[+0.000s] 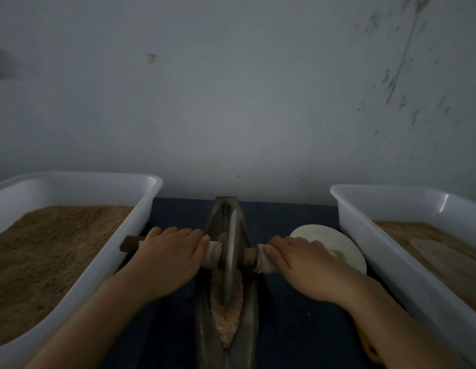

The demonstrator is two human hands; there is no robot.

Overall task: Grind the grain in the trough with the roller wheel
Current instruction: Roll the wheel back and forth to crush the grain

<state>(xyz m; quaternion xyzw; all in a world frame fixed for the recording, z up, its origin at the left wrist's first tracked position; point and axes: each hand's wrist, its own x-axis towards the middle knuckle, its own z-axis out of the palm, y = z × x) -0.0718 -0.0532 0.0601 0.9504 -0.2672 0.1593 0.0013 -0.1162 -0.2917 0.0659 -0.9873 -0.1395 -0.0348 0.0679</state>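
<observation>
A dark metal boat-shaped trough (223, 209) lies lengthwise in the middle of the dark blue cloth. Tan crushed grain (226, 323) fills its near half. The grey metal roller wheel (231, 251) stands upright in the groove, on a wooden axle wrapped in pale cloth on each side. My left hand (169, 258) lies over the left part of the axle with fingers curled round it. My right hand (308, 265) grips the right part in the same way. The axle's brown left end (129, 242) pokes out past my left hand.
A white plastic tub (141, 211) of tan grain stands at the left, another white tub (364, 225) with grain at the right. A pale round disc (338, 243) lies behind my right hand. A grey wall rises just beyond the trough.
</observation>
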